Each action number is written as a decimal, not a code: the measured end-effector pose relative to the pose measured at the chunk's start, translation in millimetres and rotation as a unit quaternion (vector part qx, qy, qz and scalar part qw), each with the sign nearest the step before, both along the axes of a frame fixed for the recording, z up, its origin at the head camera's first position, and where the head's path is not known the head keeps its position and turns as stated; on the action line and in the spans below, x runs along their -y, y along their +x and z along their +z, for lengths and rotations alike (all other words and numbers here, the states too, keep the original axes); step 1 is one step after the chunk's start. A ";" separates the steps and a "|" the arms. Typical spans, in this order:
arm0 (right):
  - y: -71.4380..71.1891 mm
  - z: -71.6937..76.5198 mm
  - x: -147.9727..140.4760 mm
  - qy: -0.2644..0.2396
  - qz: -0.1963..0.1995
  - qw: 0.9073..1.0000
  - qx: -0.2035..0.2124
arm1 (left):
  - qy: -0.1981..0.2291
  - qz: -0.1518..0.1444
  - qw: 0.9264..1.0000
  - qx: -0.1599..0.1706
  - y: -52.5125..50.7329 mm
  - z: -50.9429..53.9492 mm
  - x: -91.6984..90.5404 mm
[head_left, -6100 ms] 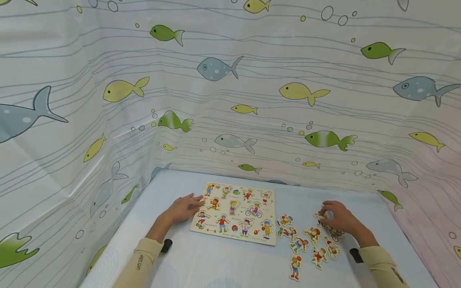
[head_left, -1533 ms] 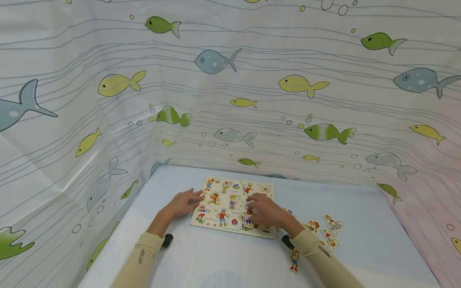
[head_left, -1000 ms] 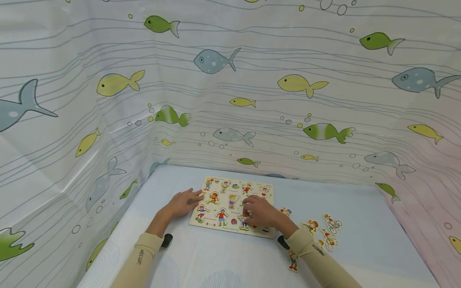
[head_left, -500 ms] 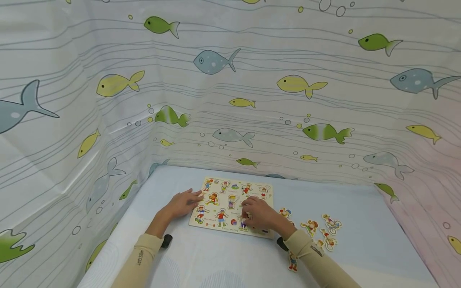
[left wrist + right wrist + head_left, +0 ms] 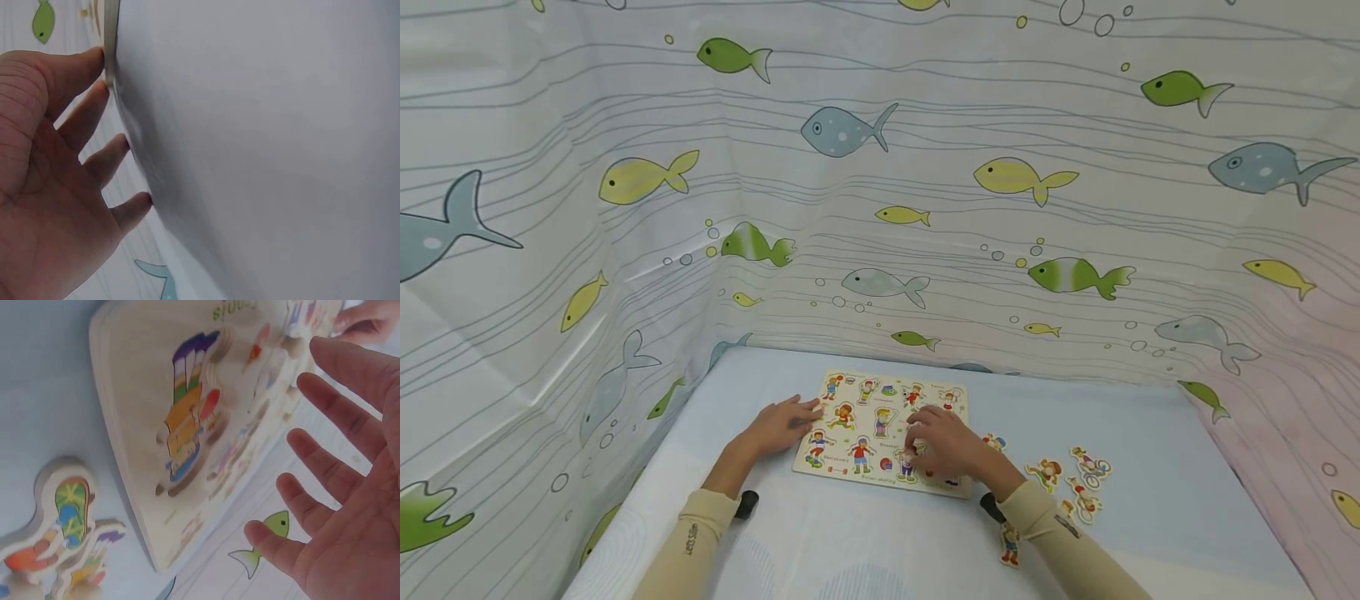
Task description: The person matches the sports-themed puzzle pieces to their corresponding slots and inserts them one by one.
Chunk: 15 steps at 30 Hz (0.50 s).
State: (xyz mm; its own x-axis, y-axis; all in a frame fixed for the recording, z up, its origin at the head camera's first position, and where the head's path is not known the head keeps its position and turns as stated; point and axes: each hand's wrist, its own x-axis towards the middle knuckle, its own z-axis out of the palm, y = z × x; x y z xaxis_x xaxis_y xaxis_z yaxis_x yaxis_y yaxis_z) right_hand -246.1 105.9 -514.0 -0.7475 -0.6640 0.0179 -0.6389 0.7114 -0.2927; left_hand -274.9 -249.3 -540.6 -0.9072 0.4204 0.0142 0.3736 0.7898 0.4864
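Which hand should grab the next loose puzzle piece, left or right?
Probably the right hand: it's over the right side of the board, nearer the loose pieces. The left hand touches the board's left edge, farther away.

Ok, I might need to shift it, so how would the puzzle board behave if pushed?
The puzzle board looks flat and thick-edged, so it is probably stiff and would move as one slab. Lying wide and low, it seems unlikely to tip. Pushed right, it might nudge the loose pieces.
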 end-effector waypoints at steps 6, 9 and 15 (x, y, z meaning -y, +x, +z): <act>-1.1 2.9 -10.3 -0.038 0.029 0.999 -0.008 | -0.003 0.006 1.000 0.005 -0.8 -0.6 -0.9; -1.3 2.2 -15.4 -0.049 0.035 0.998 -0.014 | -0.004 0.006 1.000 0.005 -1.3 -1.1 -1.0; -0.4 5.8 -25.8 -0.066 0.030 0.997 -0.021 | -0.006 0.004 1.000 0.005 -2.1 -0.2 -1.3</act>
State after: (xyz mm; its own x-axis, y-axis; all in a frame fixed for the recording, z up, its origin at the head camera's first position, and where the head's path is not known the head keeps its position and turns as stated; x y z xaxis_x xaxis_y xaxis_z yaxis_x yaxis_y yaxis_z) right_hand -246.5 131.7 -508.2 -0.7026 -0.6982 0.1375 -0.6933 0.6282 -0.3532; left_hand -277.0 -248.0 -540.9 -0.9110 0.4124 -0.0007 0.3614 0.7992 0.4802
